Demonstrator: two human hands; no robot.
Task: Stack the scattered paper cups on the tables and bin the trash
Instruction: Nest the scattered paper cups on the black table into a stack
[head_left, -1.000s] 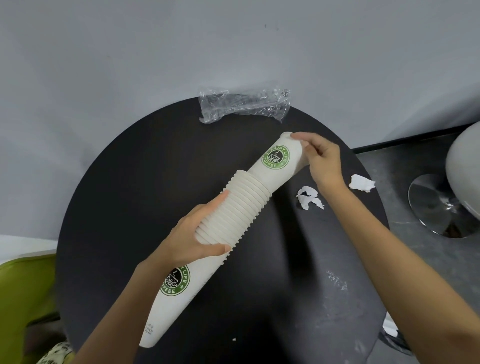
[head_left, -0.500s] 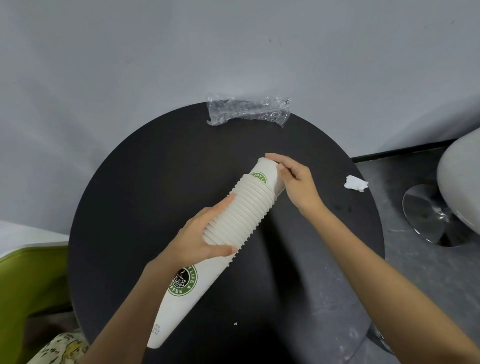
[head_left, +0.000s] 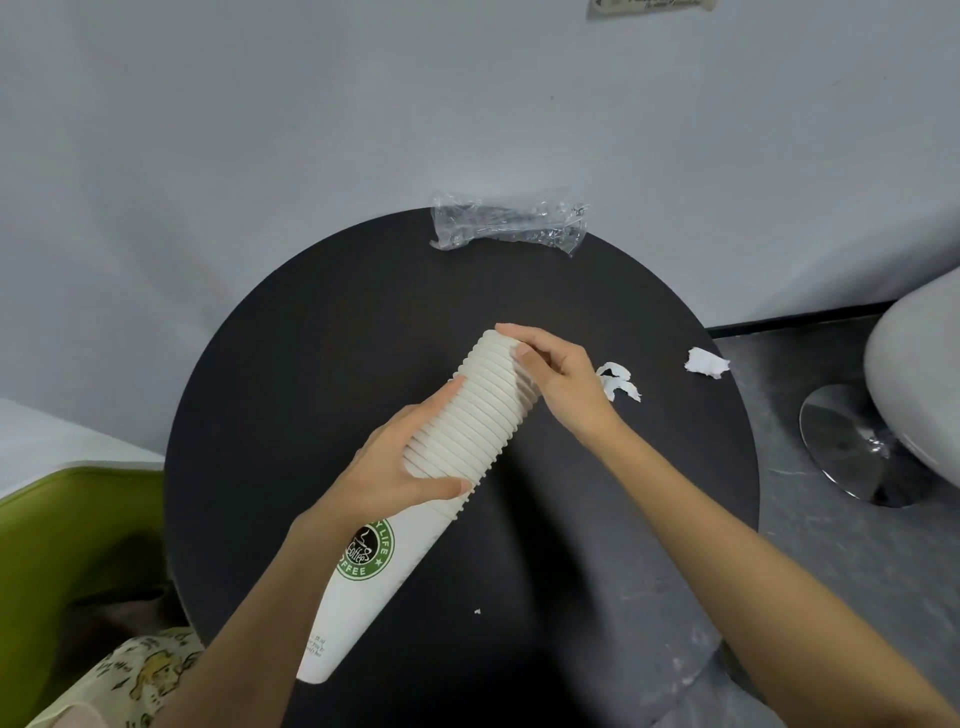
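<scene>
From the head camera I see the cup stack (head_left: 483, 410) held slantwise above the black table (head_left: 311, 338). The left hand (head_left: 400, 467) is wrapped round its ribbed middle and the right hand (head_left: 558, 379) is curled over the upper end. If the push goes askew, I judge the top cups could buckle or jam. The paper scraps (head_left: 618, 382) and plastic wrapper (head_left: 509, 228) lie unbinned, and a sweeping forearm could knock them off.
</scene>
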